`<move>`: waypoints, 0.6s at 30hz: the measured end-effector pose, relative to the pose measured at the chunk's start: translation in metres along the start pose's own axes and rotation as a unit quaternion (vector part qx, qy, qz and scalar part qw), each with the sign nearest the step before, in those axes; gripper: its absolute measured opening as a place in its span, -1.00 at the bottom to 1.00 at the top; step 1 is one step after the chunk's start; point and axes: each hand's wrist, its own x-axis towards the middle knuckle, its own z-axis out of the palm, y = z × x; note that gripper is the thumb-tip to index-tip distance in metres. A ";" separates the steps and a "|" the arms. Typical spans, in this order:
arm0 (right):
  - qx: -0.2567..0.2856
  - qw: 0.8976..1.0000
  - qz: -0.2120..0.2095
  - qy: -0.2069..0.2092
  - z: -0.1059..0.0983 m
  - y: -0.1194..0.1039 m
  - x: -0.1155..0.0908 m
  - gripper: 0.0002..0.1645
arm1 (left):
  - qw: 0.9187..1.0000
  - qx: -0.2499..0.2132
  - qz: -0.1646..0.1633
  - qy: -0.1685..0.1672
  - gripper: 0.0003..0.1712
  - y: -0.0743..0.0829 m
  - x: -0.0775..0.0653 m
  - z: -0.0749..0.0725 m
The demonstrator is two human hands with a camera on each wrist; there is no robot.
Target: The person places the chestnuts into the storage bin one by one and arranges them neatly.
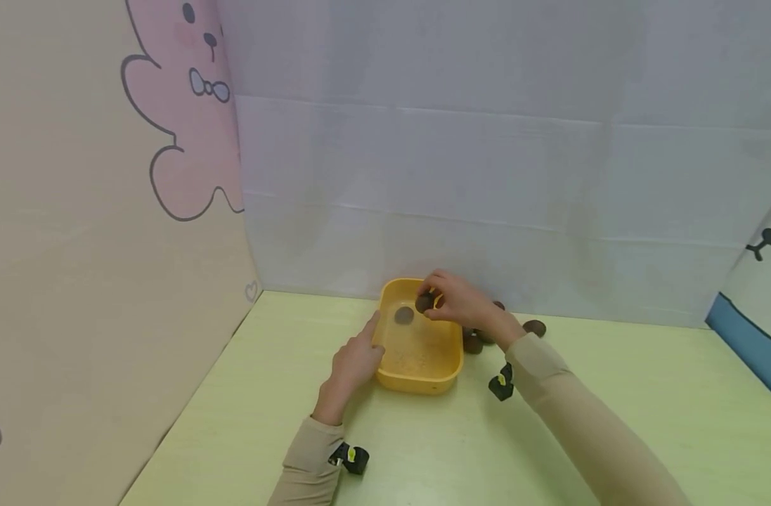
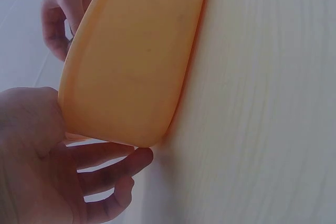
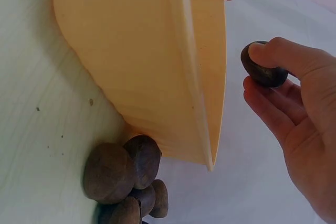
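1 smooth, dark-brown, rounded object

Surface: pale yellow-green, faint grain. On it: yellow tub, upright; cluster of dark brown lumps just beside its right wall; another lump farther right.

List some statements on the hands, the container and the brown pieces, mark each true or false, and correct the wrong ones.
1. The right hand holds a dark brown piece. True.
2. The container is blue. False: it is yellow.
3. Another piece lies inside the container. True.
4. The left hand also holds a piece. False: it touches the container.
5. Several pieces lie beside the container. True.
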 end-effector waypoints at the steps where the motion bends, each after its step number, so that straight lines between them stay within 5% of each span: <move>1: 0.000 1.000 0.001 -0.004 0.001 -0.001 0.002 -0.61 | 1.000 0.001 0.000 0.000 -0.21 0.000 0.000 0.000; 18: 0.026 0.999 0.036 -0.017 0.028 -0.006 0.035 -0.66 | 1.000 0.009 0.002 0.003 -0.20 -0.001 0.001 0.001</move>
